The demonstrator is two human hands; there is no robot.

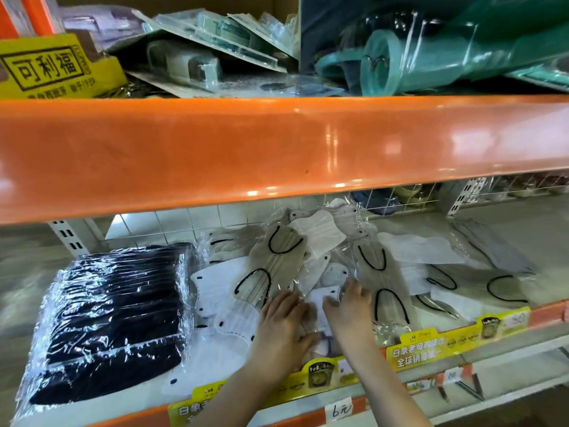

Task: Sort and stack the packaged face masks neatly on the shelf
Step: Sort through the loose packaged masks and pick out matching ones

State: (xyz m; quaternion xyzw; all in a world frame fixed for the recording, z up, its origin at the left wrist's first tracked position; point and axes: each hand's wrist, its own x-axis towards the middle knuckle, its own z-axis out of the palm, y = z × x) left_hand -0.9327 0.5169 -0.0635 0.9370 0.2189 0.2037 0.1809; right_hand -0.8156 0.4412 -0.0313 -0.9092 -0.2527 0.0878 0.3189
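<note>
A loose heap of face masks in clear wrappers covers the middle of the lower shelf. Among them are beige masks with black ear loops and white masks. A tidy wrapped stack of black masks lies at the left. My left hand lies flat on the pile near the shelf's front edge, fingers spread. My right hand is beside it, fingers curled around the edge of a small white mask packet. More beige and white packets spread to the right.
A wide orange shelf beam hangs just above the masks. The upper shelf holds a yellow box, blister packs and green plastic items. Yellow price strips line the front edge. A wire grid backs the lower shelf.
</note>
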